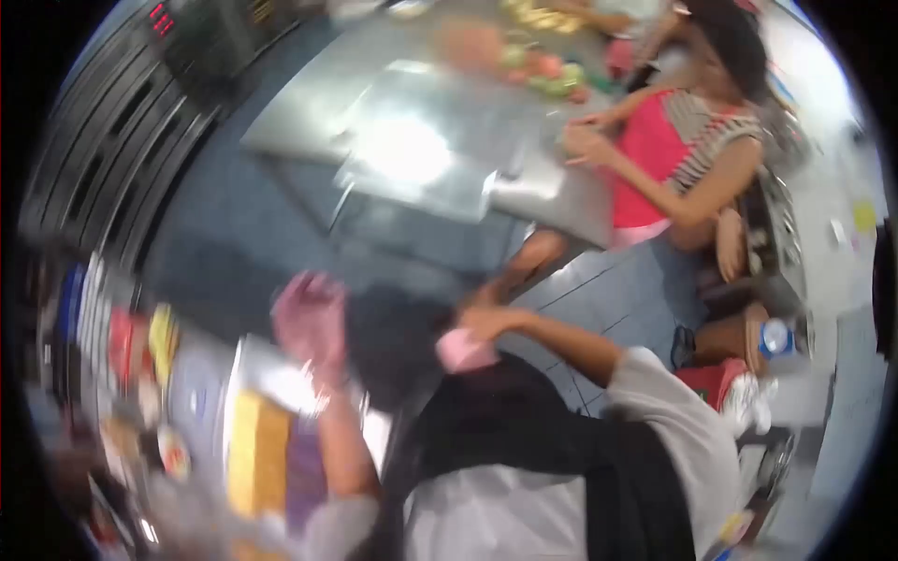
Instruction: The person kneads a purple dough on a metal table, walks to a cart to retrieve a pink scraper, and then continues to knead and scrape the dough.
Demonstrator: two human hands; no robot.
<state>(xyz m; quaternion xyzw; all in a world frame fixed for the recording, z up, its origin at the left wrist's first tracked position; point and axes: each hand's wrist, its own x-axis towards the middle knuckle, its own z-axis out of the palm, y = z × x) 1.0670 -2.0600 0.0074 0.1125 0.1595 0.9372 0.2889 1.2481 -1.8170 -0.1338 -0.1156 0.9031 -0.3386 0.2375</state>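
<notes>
Pink glove [465,352] against the fingers [471,326] of the bare right hand [496,320]

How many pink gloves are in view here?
2: one on the left hand, left of centre; one on the right hand, mid-frame beside a dark blurred shape. Blur may hide others.

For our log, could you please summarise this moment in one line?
left hand pink-gloved, raised; right hand near dark object; grips blurred; other person at steel table

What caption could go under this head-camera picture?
Blurry kitchen: a person wearing pink gloves holds both arms up near a steel table.
</notes>
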